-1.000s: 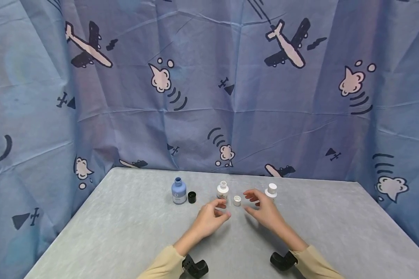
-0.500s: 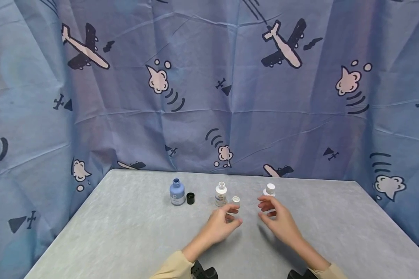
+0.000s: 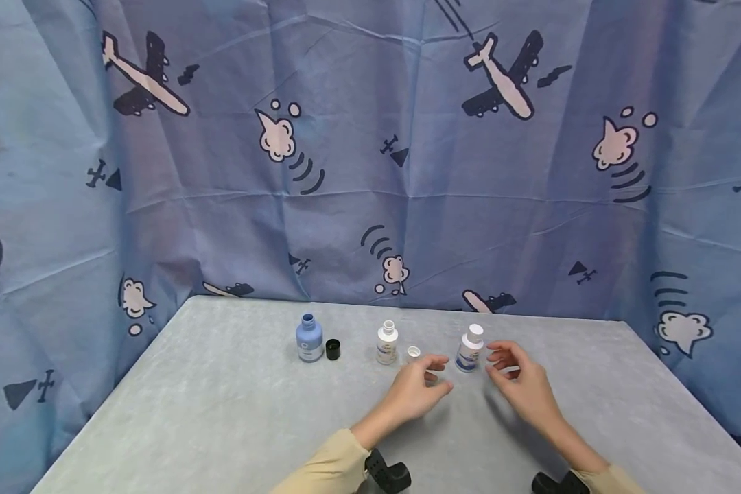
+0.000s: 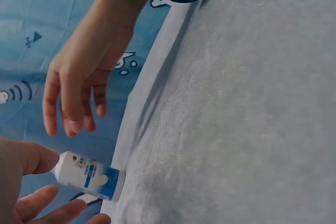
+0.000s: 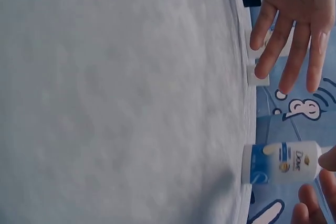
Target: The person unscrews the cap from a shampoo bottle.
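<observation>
A white bottle with a blue-banded label and a white cap [image 3: 469,348] stands upright between my two hands, toward the right of the table. My left hand [image 3: 415,390] hovers left of it with relaxed, slightly bent fingers and nothing in them. On the other side, my right hand [image 3: 523,385] is held beside the bottle, fingers loosely curved and holding nothing; a narrow gap shows in the head view. The right wrist view shows the label of this bottle [image 5: 281,162], reading Dove. Behind my left fingers lies a small white cap [image 3: 413,353], partly hidden.
An uncapped white bottle [image 3: 387,344] stands left of the loose white cap. Farther left are an uncapped blue bottle [image 3: 309,341] and a black cap [image 3: 333,349]. A patterned blue curtain [image 3: 346,171] hangs behind the grey table [image 3: 222,412].
Both hands have moved to the right, the left from in front of the uncapped white bottle, the right past the capped bottle, which is now uncovered. The bottles and caps stay in place.
</observation>
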A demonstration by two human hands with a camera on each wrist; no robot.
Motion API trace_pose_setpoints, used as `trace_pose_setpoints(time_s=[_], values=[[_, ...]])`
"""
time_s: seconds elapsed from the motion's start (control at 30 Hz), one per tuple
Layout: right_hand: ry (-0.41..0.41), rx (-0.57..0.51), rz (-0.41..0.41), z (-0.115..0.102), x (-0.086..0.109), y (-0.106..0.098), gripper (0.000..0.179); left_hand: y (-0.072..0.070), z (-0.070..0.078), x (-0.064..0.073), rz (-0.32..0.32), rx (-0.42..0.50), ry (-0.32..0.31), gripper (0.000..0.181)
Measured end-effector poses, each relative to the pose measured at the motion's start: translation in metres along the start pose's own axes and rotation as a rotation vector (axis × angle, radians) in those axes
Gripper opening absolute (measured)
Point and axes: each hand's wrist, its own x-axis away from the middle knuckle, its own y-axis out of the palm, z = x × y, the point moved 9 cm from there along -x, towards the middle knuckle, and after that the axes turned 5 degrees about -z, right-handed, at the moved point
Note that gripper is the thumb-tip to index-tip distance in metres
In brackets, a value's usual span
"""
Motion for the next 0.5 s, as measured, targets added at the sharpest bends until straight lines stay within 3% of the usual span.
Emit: trace_pose_setpoints(time_s=[0.17, 0.37, 0.5], values=[[0.024, -0.015, -0.006, 0.009, -0.011, -0.005, 0.033, -0.003, 0.003, -0.015, 0.0, -0.01, -0.012, 0.04], [0.159, -0.013, -0.11, 0.03, -0.022, 0.001, 0.038, -0.006, 0.003, -0.031, 0.019, -0.007, -0.036, 0.041], [0.203, -0.027, -0.161, 0.038, -0.029, 0.005, 0.039, -0.001, -0.001, -0.038, 0.031, 0.016, -0.075, 0.044]])
